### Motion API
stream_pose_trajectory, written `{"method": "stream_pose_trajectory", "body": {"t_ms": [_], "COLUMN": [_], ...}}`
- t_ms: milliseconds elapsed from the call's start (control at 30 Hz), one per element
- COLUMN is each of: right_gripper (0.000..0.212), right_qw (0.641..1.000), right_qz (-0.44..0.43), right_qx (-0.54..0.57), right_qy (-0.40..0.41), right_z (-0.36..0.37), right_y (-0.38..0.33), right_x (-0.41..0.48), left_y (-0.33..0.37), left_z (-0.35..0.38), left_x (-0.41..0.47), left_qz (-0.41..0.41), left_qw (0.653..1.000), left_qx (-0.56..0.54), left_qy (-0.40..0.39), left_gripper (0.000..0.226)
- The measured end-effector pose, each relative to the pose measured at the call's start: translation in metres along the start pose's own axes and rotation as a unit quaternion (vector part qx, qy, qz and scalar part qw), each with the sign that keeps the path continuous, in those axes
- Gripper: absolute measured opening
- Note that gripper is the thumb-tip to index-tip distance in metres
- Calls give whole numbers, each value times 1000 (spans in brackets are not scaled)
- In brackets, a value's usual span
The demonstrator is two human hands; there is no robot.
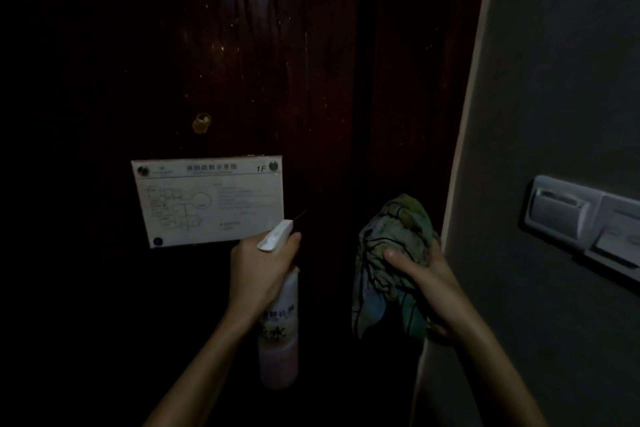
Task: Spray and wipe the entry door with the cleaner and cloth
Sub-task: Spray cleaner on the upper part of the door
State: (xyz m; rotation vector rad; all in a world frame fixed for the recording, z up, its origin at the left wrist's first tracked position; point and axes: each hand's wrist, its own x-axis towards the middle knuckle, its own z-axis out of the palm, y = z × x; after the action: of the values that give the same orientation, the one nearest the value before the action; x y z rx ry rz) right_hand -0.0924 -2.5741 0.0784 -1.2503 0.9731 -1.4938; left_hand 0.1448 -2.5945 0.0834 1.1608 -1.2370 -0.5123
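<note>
The dark entry door [259, 62] carries a white floor-plan plaque [207, 201], with a brass peephole [202, 122] just above it. At the plaque's lower right corner my left hand [258, 270] grips the spray bottle [278, 333], nozzle toward the door; right of the plaque my right hand [426, 277] clutches the bunched cloth [391, 260], thumb across it. Farther right of the plaque, a switch panel [581, 218] sits on the grey wall [554, 80].
</note>
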Motion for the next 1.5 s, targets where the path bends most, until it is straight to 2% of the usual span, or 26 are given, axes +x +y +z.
{"method": "stream_pose_trajectory", "body": {"t_ms": [133, 200, 300, 533, 667, 833, 1033, 1133, 1267, 1367, 1500], "right_gripper": [50, 54, 60, 55, 48, 49, 46, 45, 45, 45, 62], "right_qw": [1000, 1000, 1000, 999, 999, 997, 997, 997, 997, 995, 992], "right_qz": [12, 20, 24, 22, 27, 32, 26, 26, 19, 12, -19], "right_qx": [0, -3, -5, -11, -29, -49, -53, -61, -67, -78, -101], "right_qy": [1, 5, 13, 25, 37, 43, 45, 28, -17, -58, -76], "right_z": [10, 14, 17, 27, 35, 49, 70, 85, 111, 132, 164], "right_y": [9, 12, 16, 27, 38, 54, 68, 72, 76, 78, 87], "right_x": [0, 0, 0, -1, 0, -2, -7, -11, -14, -16, -21], "left_y": [-2, -2, -5, -27, -45, -60, -62, -56, -48, -40, -24], "left_z": [-4, -6, -9, -20, -25, -37, -68, -89, -126, -159, -204], "left_x": [2, 3, 1, -1, -9, -1, -9, -15, -19, -25, -39], "left_qz": [-31, -45, -49, -119, -111, -128, -85, -94, -96, -94, -68], "left_qw": [999, 999, 999, 989, 993, 989, 994, 992, 992, 991, 992], "left_qx": [-15, -28, -16, -70, -36, -65, -57, -68, -66, -57, -38], "left_qy": [0, 0, 0, -55, -31, -19, 39, 55, 57, 76, 95], "left_gripper": [34, 30, 35, 24, 40, 37, 31, 17, 29, 22, 18]}}
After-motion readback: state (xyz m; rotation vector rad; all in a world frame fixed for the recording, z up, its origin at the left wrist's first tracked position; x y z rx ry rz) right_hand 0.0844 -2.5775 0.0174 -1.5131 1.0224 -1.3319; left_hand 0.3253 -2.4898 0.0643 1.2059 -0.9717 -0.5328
